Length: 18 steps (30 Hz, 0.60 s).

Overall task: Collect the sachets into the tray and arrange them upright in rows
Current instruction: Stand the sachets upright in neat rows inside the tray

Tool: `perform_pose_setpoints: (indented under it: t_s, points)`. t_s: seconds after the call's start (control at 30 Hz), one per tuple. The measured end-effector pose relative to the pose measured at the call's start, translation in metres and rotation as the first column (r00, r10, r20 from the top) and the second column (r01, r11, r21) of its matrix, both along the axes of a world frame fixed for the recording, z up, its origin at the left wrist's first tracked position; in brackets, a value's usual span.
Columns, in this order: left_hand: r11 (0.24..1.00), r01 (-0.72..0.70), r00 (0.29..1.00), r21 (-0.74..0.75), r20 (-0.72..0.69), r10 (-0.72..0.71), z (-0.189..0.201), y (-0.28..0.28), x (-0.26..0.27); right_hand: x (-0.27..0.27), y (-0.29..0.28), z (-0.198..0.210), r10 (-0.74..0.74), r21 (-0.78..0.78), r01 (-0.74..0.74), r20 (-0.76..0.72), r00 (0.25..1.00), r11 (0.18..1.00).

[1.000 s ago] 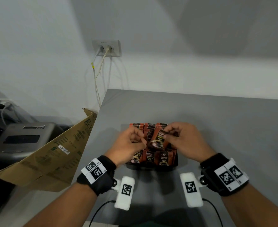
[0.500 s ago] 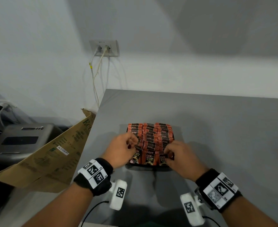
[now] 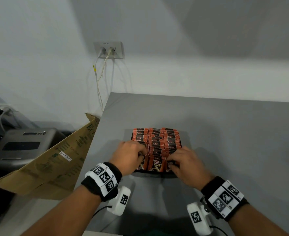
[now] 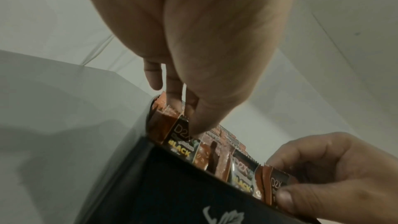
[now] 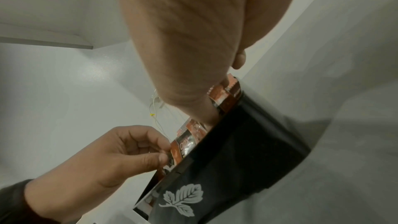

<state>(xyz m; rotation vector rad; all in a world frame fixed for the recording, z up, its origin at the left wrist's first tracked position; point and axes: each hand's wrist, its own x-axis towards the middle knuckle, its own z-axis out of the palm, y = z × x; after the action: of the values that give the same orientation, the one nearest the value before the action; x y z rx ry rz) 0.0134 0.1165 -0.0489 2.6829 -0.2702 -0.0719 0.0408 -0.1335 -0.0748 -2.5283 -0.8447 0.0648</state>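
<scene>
A black tray (image 3: pixel 154 174) with a white leaf logo (image 5: pixel 183 198) sits on the grey table, packed with orange-and-black coffee sachets (image 3: pixel 156 142) standing upright in three rows. My left hand (image 3: pixel 141 155) pinches the top of the front-left sachet (image 4: pixel 181 140) between thumb and fingers. The right hand (image 3: pixel 170 162) pinches the front-right sachet (image 4: pixel 277 183), thumb on its printed face. The front middle sachet (image 3: pixel 156 165) stands free between them. Both hands hide the tray's near corners in the head view.
The grey table (image 3: pixel 225 133) stretches bare to the right and behind the tray. Its left edge drops off beside a tilted cardboard sheet (image 3: pixel 51 164) and a grey device (image 3: pixel 21 145). A wall socket (image 3: pixel 108 50) with cables hangs behind.
A second ago the right hand held a sachet above the tray's middle. That sachet now stands in the front row, and both hands have come down to the near row.
</scene>
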Motion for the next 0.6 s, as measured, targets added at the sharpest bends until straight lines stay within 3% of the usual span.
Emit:
perform_pose_setpoints:
  t_s: [0.23, 0.47, 0.6]
  points:
    - [0.999, -0.034, 0.999, 0.010, 0.018, 0.033, -0.003, 0.002, 0.000, -0.006, -0.003, -0.008, -0.074, 0.042, 0.072, 0.056, 0.996, 0.997]
    - [0.994, -0.078, 0.997, -0.076, -0.013, 0.077, -0.002, 0.002, -0.001, -0.008, -0.003, 0.004, -0.132, 0.084, 0.128, 0.051, 0.990, 0.988]
    - [0.995, -0.091, 0.996, -0.039, -0.003, 0.091, 0.004, -0.013, 0.005, 0.004, 0.017, 0.017, -0.112, -0.191, 0.105, -0.027, 0.993, 0.976]
